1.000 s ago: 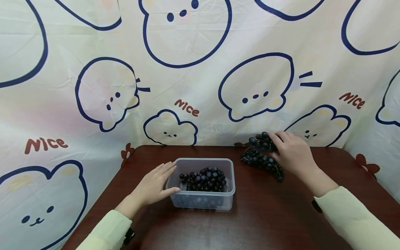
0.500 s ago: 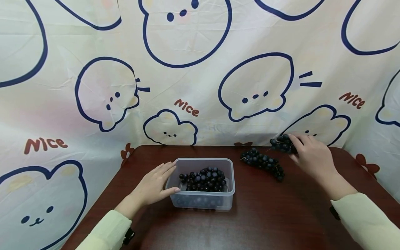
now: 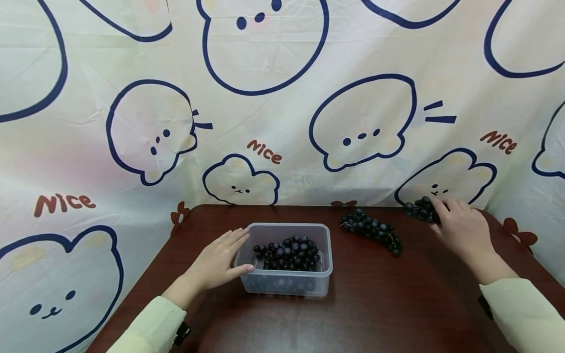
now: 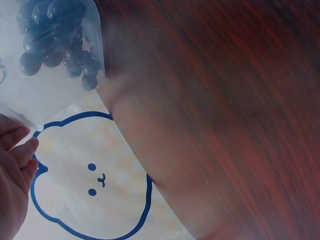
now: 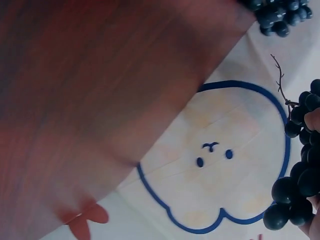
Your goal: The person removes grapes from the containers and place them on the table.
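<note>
Head view: I am seeing the right hand (image 3: 465, 229) gripping the held bunch (image 3: 421, 210) of dark grapes, farther right than a second ago, beyond the resting bunch (image 3: 371, 228); the left hand (image 3: 216, 262), fingers (image 3: 235, 240) extended, is staying on the plastic box (image 3: 287, 284) of loaded grapes (image 3: 289, 252). Left wrist: fingertips (image 4: 26, 146) are lying near the box corner. Right wrist: fingers are pinching the bunch, stem (image 5: 289, 103) protruding.

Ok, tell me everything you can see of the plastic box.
The box is rectangular, apparently translucent plastic, with rounded corners and a lipped rim. It sits upright and lidless on the brown table, with dark grapes inside. The person's left grip touches its left side.
</note>
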Demonstrator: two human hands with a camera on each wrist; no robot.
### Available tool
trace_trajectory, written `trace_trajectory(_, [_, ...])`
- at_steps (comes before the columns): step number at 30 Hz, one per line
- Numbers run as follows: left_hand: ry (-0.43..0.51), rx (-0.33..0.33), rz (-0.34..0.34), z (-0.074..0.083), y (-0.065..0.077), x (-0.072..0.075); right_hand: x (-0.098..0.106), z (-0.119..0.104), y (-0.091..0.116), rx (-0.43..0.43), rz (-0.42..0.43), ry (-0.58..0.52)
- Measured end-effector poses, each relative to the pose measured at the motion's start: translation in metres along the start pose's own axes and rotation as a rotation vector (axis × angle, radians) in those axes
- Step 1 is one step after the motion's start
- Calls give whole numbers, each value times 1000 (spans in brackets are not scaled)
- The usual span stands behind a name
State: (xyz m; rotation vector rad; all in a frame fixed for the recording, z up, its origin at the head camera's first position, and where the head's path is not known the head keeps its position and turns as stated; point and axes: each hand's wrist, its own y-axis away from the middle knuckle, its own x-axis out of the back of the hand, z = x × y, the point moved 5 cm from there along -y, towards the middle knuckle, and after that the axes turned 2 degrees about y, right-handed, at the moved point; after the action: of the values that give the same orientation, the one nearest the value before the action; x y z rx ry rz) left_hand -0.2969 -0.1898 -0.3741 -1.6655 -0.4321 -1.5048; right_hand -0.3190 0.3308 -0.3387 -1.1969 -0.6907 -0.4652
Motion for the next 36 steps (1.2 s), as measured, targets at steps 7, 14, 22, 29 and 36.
trace_trajectory(7, [3,4,6,-1,0,0,-10,15,8,-70,-27,-11])
trace_trajectory(14, [0,-4,21,-1,0,0,-15,19,12,-97,-14,-8])
trace_trajectory(22, [-1,-7,10,-2,0,-2,-28,23,14,-164,-87,-21])
trace_trajectory(29, [1,-15,16,-2,0,-2,-44,28,16,-206,-143,-49])
trace_trajectory(36, [2,-10,7,-1,0,-2,-56,24,12,-227,-243,-46])
